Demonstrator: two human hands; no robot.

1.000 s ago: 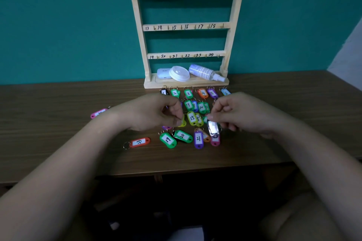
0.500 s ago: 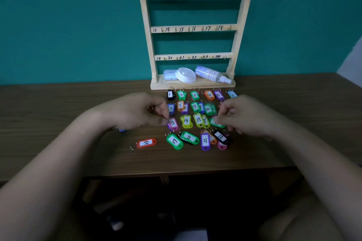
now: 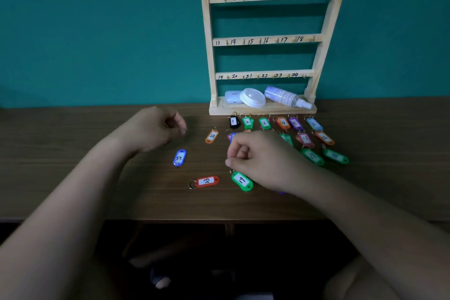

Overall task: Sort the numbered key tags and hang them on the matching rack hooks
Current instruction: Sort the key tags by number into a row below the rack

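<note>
Wooden table (image 3: 73,153) against teal wall (image 3: 97,31); left hand (image 3: 155,129) fingers curled empty, right hand (image 3: 258,158) fingers' grasp unclear

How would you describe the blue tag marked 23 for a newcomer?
Start at the wooden rack against the wall, then drop to the table before it. The blue tag lies left of the tag rows, near the left hand; its loose neighbours, the orange tag and the red tag, read 24 and 22.
</note>
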